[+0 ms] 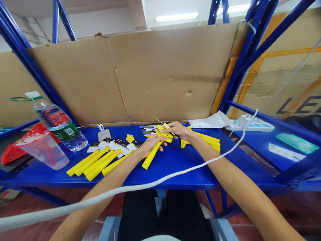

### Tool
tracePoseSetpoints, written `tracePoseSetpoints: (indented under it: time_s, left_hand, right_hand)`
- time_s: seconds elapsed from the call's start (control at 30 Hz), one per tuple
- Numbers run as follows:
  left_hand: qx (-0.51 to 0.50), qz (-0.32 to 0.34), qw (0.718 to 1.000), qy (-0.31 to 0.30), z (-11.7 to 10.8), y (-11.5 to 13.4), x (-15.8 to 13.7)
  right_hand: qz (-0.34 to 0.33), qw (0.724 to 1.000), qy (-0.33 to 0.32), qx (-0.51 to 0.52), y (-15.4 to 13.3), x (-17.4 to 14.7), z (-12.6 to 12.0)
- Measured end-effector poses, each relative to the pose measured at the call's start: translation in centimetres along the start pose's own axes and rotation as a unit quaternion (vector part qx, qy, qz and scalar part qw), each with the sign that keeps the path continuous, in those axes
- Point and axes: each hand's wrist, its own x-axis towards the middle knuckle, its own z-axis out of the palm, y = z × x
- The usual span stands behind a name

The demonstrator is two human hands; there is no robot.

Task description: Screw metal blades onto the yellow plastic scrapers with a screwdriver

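Observation:
My left hand (151, 144) is closed around a yellow plastic handle (152, 155) with a wider head, tilted above the blue table. Close beside it, my right hand (178, 130) grips a small screwdriver (165, 125) with a pale handle; its thin metal shaft points up and left. The right fingers are also at the yellow head, and whether they touch it is hard to make out. Several yellow handles (100, 164) lie in a row to the left, by black-and-white cards (120, 144). More yellow pieces (205, 138) lie beyond my right forearm.
A water bottle (61, 122), a clear plastic cup (46, 150) and a red bag (27, 140) stand at the left. A white cable (150, 183) crosses in front of both forearms. Cardboard (160, 77) walls the back; a white pouch (209, 120) and power strip (250, 124) lie right.

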Motion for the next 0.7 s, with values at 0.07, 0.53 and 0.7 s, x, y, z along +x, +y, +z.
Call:
tracePoseSetpoints:
  time_s: [0.07,0.53,0.7]
  left_hand:
    - [-0.012,0.007,1.000,-0.002,0.0,-0.1,0.1]
    - [-0.034,-0.010,0.999,-0.004,-0.2,0.1,0.2]
    - [-0.029,-0.009,0.999,-0.017,-0.4,0.0,0.2]
  right_hand:
    - [-0.002,1.000,0.019,-0.004,0.0,0.0,0.2]
    - [-0.025,0.999,0.024,-0.024,-0.5,-0.3,-0.7]
    - [-0.014,0.999,-0.001,-0.033,-0.7,-0.3,-1.3]
